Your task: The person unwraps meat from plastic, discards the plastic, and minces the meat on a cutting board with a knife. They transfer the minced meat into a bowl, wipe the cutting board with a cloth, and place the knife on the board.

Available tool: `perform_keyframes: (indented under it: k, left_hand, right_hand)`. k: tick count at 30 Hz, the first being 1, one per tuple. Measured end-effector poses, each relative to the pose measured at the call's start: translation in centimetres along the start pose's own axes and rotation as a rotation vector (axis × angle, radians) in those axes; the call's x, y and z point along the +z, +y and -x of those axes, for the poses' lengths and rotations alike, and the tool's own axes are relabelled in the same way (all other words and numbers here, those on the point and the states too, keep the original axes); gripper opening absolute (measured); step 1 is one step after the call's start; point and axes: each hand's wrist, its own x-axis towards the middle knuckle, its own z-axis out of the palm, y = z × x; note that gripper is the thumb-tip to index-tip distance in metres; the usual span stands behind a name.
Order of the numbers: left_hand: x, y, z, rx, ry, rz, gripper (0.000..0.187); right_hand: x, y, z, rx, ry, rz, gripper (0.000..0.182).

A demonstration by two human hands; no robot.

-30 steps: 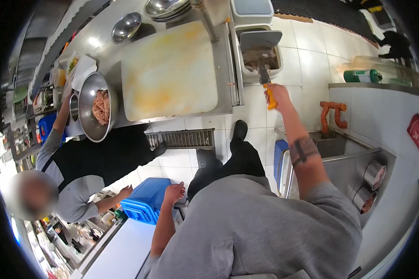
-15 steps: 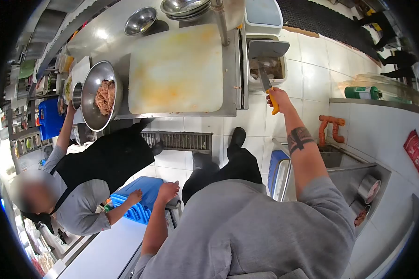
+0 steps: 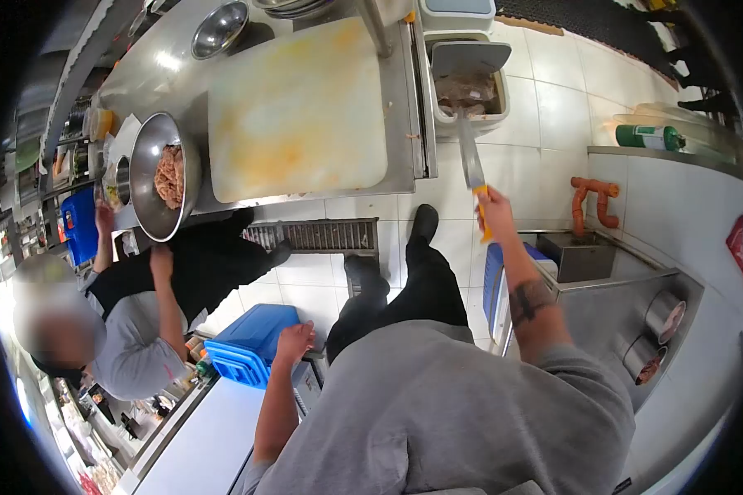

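Observation:
My right hand (image 3: 493, 213) grips the yellow handle of a long-bladed knife (image 3: 471, 157). The blade points away from me, its tip by the front rim of a white bin (image 3: 504, 115). Scraps in clear plastic (image 3: 470, 91) lie inside that bin, and its grey lid (image 3: 470, 56) is raised. My left hand (image 3: 296, 340) hangs low with the fingers curled in, beside a blue plastic container (image 3: 260, 326); nothing shows in it. Ahead on the steel table lies a stained white cutting board (image 3: 297, 115).
A co-worker (image 3: 140, 330) stands at left, one hand near a steel bowl (image 3: 144, 169) of raw minced meat (image 3: 170, 176). Another steel bowl (image 3: 220, 30) sits behind the board. At right are a steel sink (image 3: 582, 256), orange pipe (image 3: 593, 194) and green canister (image 3: 648, 137). A floor grate (image 3: 322, 236) lies below.
My right hand has drawn the knife back toward me, its blade tip now lower at the bin. The co-worker's hand has moved from the blue container up to the meat bowl.

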Motion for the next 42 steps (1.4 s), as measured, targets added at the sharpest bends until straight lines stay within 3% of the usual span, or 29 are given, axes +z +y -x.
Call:
perform_keyframes:
  k: [3, 5, 6, 10, 12, 14, 16, 18, 22, 24, 28, 30, 32, 33, 34, 35, 37, 38, 42]
  left_hand:
    - [0.3, 1.8, -0.5, 0.058, -0.014, -0.044, 0.053]
    - [0.7, 2.5, -0.8, 0.038, -0.028, -0.003, 0.053]
    - [0.8, 2.7, -1.1, 0.02, -0.033, 0.032, 0.054]
    - [0.4, 3.0, -0.7, 0.02, 0.001, -0.029, 0.052]
    - [-0.1, 0.1, -1.3, 0.217, -0.075, -0.271, 0.05]
    - [-0.5, -1.8, -0.1, 0.268, -0.069, -0.342, 0.049]
    - [-0.8, -2.5, 1.2, 0.304, -0.074, -0.41, 0.048]
    - [0.2, -2.8, 3.2, -0.107, 0.031, -0.011, 0.048]
    - [1.3, -2.9, 4.1, -0.129, -0.021, -0.101, 0.044]
    - [2.0, -2.9, 3.6, -0.168, -0.028, -0.117, 0.048]
    - [2.6, -4.6, 0.0, -0.083, -0.085, -0.099, 0.05]
    - [2.1, -5.0, -1.1, 0.415, -0.058, -0.463, 0.052]
    - [2.1, -2.7, -0.4, 0.348, -0.041, -0.313, 0.053]
    - [1.8, -1.7, 0.0, 0.287, -0.057, -0.182, 0.054]
    - [1.4, -1.9, 0.0, 0.306, -0.029, -0.154, 0.054]
    - [1.2, -2.2, 0.0, 0.297, -0.03, -0.133, 0.053]
    - [1.0, -3.8, 0.1, 0.322, -0.018, -0.089, 0.052]
    - [0.9, -4.8, 0.3, 0.289, 0.01, -0.016, 0.051]
    - [1.1, -13.7, 0.4, 0.248, 0.074, 0.233, 0.046]
  right_hand:
    - [-0.7, 0.0, 4.6, 0.064, 0.025, 0.164, 0.032]
    - [-0.5, 1.3, 4.7, -0.486, 0.324, 0.568, 0.039]
    - [0.5, -3.9, 5.9, -0.513, 0.294, 0.693, 0.049]
    - [3.0, -5.2, -4.7, -0.68, 0.404, 0.902, 0.059]
    - [3.7, -3.3, -9.3, -0.739, 0.388, 0.835, 0.061]
    - [4.2, -1.7, -13.0, -0.824, 0.371, 0.767, 0.068]
    - [5.0, -0.7, -15.4, -0.807, 0.366, 0.706, 0.069]
    - [5.2, 0.7, -16.6, -0.789, 0.378, 0.703, 0.072]
    - [2.9, 4.6, -13.8, -0.642, 0.343, 0.783, 0.073]
    - [0.3, 9.6, -10.6, -0.639, 0.327, 0.781, 0.075]
    - [-2.6, 17.3, -0.2, -0.411, 0.327, 0.834, 0.075]
    - [-2.3, 18.7, 5.8, -0.402, 0.363, 0.706, 0.07]
    - [-1.9, 18.5, 9.7, -0.419, 0.38, 0.672, 0.063]
    - [-2.0, 22.5, 8.9, -0.511, 0.478, 0.462, 0.058]
    - [-1.4, 21.2, 10.7, -0.381, 0.507, 0.392, 0.052]
    - [-0.9, 18.6, 12.2, -0.425, 0.498, 0.395, 0.052]
    - [-0.3, 14.7, 15.2, -0.164, 0.452, 0.507, 0.04]
    - [0.8, 14.3, 15.6, -0.369, 0.601, 0.461, 0.035]
    - [2.6, 8.9, 17.3, -0.496, 0.465, 0.325, 0.035]
